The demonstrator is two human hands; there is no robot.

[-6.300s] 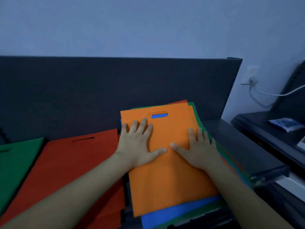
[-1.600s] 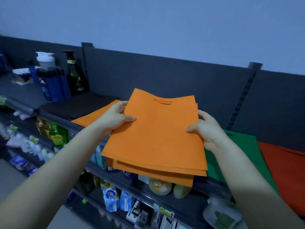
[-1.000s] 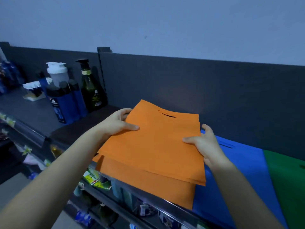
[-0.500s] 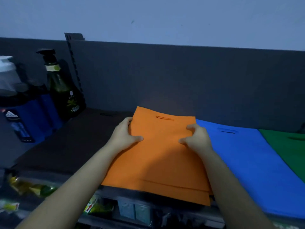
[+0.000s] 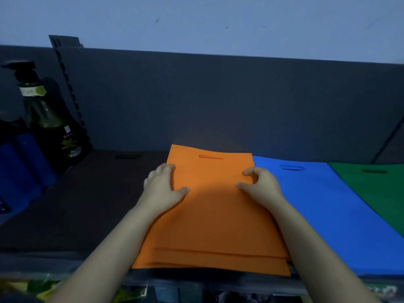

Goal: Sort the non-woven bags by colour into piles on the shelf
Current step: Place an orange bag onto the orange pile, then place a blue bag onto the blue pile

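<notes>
The orange bags (image 5: 214, 215) lie in a flat stack in the middle of the frame, on the shelf (image 5: 54, 262), their handle slot towards the dark back panel (image 5: 218, 101). The near ends stick out past the front lip, and the staggered edges there show several layers, though I can't count them.

The left hand (image 5: 162, 189) is at the stack's left edge. Its thumb lies on top and its fingers curl down over the side, with the tips out of sight. The right hand (image 5: 261, 186) sits near the right edge with its fingers bent. Thumb and forefinger tips touch the top bag, but the rest are hidden behind the knuckles, so I can't tell whether it is gripping.

Touching the stack's right side is a blue bag (image 5: 328, 215), and beyond it a green bag (image 5: 376, 193), cut off by the right border. On the left lies a dark bag (image 5: 87, 204). Its colour is lost in the gloom and only its slot gives it away.

At the far left stand a green pump bottle (image 5: 50, 127), its label too dim to read, and some blue containers (image 5: 19, 167), which are cropped by the border.
</notes>
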